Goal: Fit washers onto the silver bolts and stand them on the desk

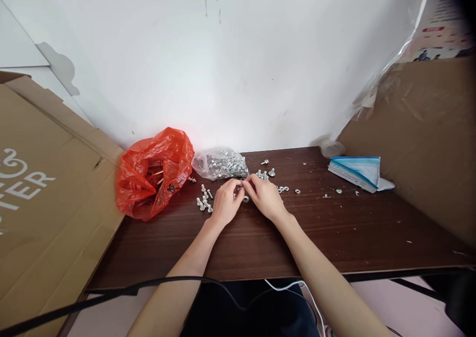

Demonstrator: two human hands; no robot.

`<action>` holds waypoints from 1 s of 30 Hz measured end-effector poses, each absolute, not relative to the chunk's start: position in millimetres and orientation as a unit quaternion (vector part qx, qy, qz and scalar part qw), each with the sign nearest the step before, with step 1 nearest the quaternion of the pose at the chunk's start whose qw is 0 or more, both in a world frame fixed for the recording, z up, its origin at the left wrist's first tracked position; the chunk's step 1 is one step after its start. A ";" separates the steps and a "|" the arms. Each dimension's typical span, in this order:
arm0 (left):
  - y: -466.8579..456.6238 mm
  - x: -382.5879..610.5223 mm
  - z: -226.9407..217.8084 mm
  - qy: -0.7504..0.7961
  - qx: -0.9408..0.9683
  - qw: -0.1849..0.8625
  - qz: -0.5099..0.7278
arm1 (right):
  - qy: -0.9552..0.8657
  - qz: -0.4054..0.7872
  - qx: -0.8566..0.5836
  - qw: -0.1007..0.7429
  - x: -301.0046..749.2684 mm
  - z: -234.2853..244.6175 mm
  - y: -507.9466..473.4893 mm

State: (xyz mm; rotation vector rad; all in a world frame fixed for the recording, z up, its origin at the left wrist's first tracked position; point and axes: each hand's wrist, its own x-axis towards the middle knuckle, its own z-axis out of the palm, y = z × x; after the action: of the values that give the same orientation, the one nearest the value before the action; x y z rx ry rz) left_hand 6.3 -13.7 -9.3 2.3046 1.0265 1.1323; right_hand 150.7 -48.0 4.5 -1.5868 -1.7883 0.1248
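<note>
My left hand (pixel 226 201) and my right hand (pixel 265 196) meet at the middle of the dark wooden table (pixel 260 247), fingertips pinched together over small metal hardware too small to name. A washer (pixel 246 199) lies just below the fingertips. Loose bolts (pixel 204 198) lie left of my left hand. More bolts and washers (pixel 273 175) are scattered behind my right hand. A clear plastic bag of screws (pixel 223 163) lies just beyond both hands.
A red plastic bag (pixel 152 173) sits at the table's left. A blue-and-white packet (pixel 357 172) lies at the right. Cardboard sheets stand on both sides (pixel 44 203) (pixel 427 143). A white wall is behind. Black and white cables (pixel 167 282) hang at the front edge.
</note>
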 end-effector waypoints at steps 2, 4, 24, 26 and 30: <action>-13.6 6.3 -9.3 0.366 0.821 0.191 0.395 | -0.696 0.023 -0.637 0.331 149.3 5.9 -49.1; -13.7 6.2 -9.0 0.364 0.822 0.198 0.391 | -0.696 0.011 -0.645 0.315 148.6 7.2 -49.7; -15.1 7.2 -4.8 0.327 0.845 0.177 0.384 | -0.674 0.081 -0.646 0.349 152.5 4.0 -46.3; -15.2 7.4 -4.3 0.335 0.842 0.169 0.387 | -0.674 0.078 -0.646 0.350 151.7 4.4 -46.4; -15.4 7.5 -3.1 0.354 0.830 0.150 0.404 | -0.672 0.078 -0.643 0.359 150.3 4.2 -46.4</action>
State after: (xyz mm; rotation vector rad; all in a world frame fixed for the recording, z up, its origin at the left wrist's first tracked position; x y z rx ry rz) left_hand 7.5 -15.4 -3.1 2.3855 1.0173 1.1610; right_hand 150.3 -46.4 4.2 -1.6581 -1.7335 0.2017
